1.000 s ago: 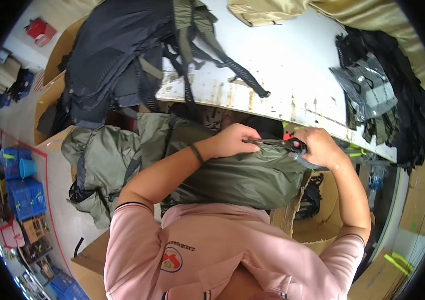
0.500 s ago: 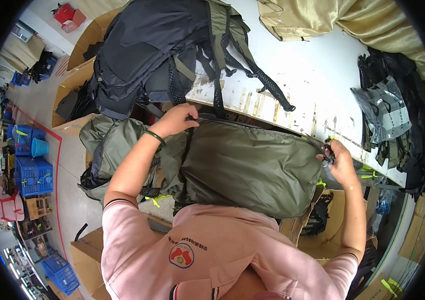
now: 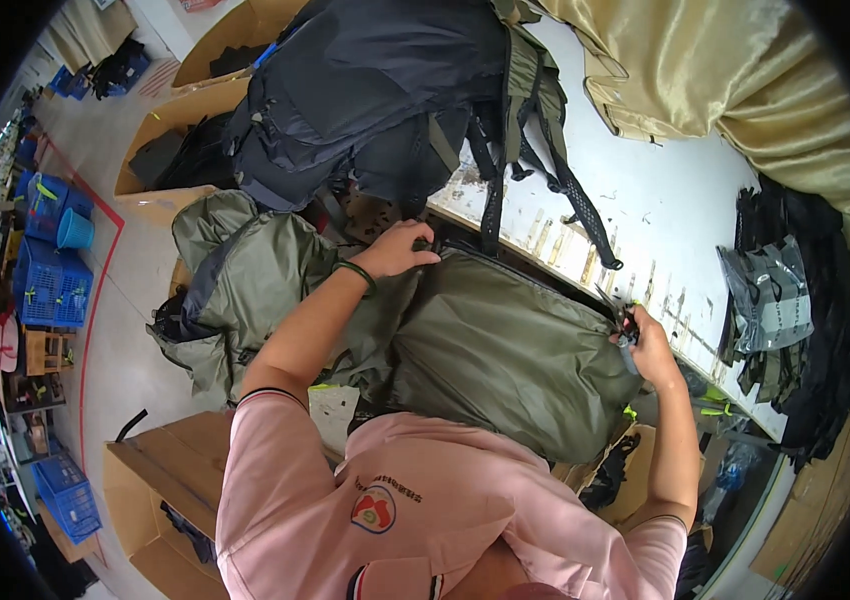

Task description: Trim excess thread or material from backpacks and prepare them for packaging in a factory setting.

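An olive-green fabric bag [image 3: 505, 340] stretches across my front, against the table's near edge. At its upper left corner my left hand [image 3: 400, 250] is closed, pinching the dark-trimmed edge. My right hand [image 3: 653, 350] is closed around a pair of scissors [image 3: 629, 326] by the bag's upper right corner. The scissors' thin blades point up and left over the table edge; whether those fingers also grip the fabric cannot be made out. More loose olive fabric [image 3: 270, 275] bunches to the left, beyond my left forearm.
A large black backpack [image 3: 375, 90] with olive straps lies on the white table [image 3: 675, 190]. Gold cloth [image 3: 705, 60] covers the back right. Black bags and a clear plastic packet [image 3: 765, 305] hang at the right. Cardboard boxes [image 3: 160, 450] stand around me; blue crates [image 3: 55, 285] line the left.
The whole view has shifted. My hands are closer together along the bag's edge, and the fabric between them has slackened. The scissors' blades now show clearly at my right hand.
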### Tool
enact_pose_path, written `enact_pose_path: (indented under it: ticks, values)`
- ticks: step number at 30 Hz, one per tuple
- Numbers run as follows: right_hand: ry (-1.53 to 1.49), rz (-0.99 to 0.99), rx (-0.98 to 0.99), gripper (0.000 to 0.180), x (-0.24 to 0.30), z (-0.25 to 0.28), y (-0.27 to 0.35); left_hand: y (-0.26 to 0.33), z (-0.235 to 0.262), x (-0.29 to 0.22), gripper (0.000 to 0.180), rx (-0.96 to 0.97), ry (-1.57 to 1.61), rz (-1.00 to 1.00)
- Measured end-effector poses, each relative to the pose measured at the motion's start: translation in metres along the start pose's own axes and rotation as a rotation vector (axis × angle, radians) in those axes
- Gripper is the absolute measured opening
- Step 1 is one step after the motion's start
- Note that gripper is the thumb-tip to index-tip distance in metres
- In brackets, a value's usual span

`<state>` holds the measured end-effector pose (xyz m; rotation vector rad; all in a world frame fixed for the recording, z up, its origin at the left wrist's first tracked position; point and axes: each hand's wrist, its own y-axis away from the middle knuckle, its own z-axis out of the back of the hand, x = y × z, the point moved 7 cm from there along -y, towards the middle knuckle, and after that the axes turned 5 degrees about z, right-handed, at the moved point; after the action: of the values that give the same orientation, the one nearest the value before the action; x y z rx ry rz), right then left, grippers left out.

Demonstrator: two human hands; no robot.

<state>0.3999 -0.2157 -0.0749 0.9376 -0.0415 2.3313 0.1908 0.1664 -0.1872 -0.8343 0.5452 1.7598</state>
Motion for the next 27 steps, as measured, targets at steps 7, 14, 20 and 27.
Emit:
enact_pose_path:
  ticks: [7,14,20,27]
  values:
    - [-0.166,-0.053,-0.015,0.03,-0.009,-0.002,0.008,0.02,0.028,-0.043,0.024,-0.028,0.127,-0.085]
    - [-0.2,-0.041,0.017,0.035,-0.018,-0.006,0.008,0.049,0.053,-0.095,0.017,-0.06,0.237,-0.095]
    - [-0.166,-0.028,0.029,0.037,-0.017,-0.009,0.006,0.064,0.056,-0.103,0.023,-0.025,0.244,-0.193]
    - [-0.136,-0.109,0.042,0.035,-0.021,-0.011,0.005,0.075,0.062,-0.121,0.02,-0.009,0.553,-0.23]
